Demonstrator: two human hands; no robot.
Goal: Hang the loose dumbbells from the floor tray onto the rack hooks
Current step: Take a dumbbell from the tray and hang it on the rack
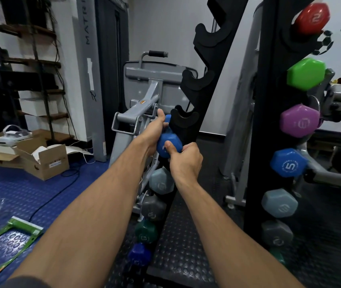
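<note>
A blue dumbbell (pixel 168 144) is held against the left side of the black A-frame rack (pixel 188 129), just under an empty hook (pixel 185 116). My left hand (pixel 156 127) grips its handle from the left, thumb up. My right hand (pixel 183 157) grips the near head from below, thumb pressed on its face. Below it on the same side hang a light blue-grey dumbbell (pixel 161 181), a grey one (pixel 153 208), a green one (pixel 145 232) and a dark blue one (pixel 138 255). The upper left hooks (pixel 205 35) stand empty.
The rack's right post carries red (pixel 313 17), green (pixel 305 73), purple (pixel 299 121), blue "5" (pixel 289 163) and lower grey dumbbells. A grey exercise machine (pixel 142 100) stands behind the rack. Cardboard boxes (pixel 41 161) and a cable lie on the blue floor mat at left.
</note>
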